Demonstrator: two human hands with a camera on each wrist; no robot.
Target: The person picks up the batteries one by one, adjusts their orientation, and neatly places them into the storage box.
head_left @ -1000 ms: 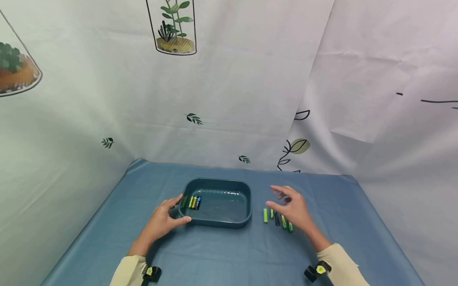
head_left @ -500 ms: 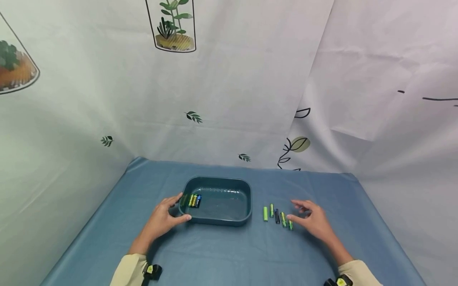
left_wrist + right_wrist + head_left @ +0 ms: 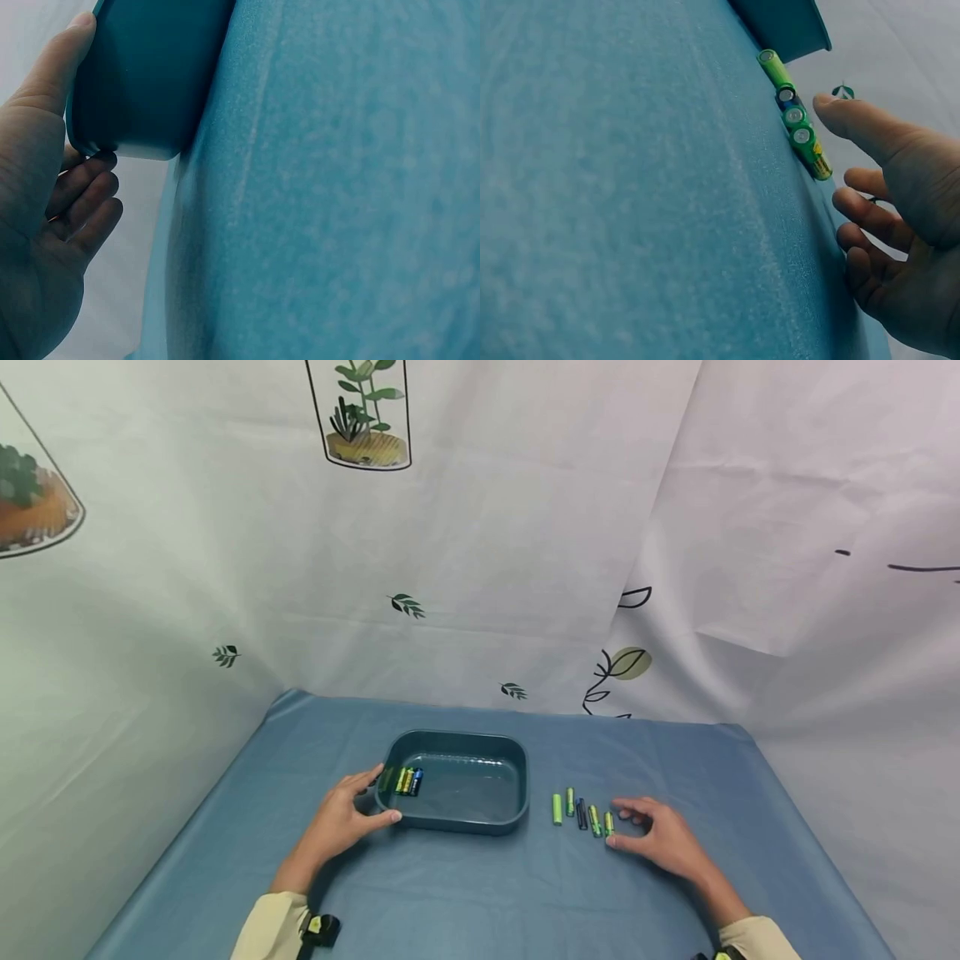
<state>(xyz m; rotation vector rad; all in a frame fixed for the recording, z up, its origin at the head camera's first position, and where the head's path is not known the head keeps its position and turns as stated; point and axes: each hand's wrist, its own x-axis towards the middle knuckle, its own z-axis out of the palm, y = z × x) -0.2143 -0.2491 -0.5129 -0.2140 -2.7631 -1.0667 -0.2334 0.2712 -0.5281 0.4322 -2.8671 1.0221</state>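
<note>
My left hand holds the left end of a dark teal baking dish, thumb on its near rim and fingertips at its left side. In the left wrist view the thumb lies along the dish wall. Several batteries lie side by side inside the dish at its left end. To the right of the dish, a loose row of batteries lies on the cloth. My right hand is at the rightmost green-yellow battery, thumb and fingers spread around its right side, holding nothing.
The row on the cloth also has a light green battery and a dark battery. A blue cloth covers the table. White printed curtain stands behind and at both sides.
My right hand has moved right and toward me from above the battery row, then lowered beside its rightmost battery. The left hand and the dish have stayed put.
</note>
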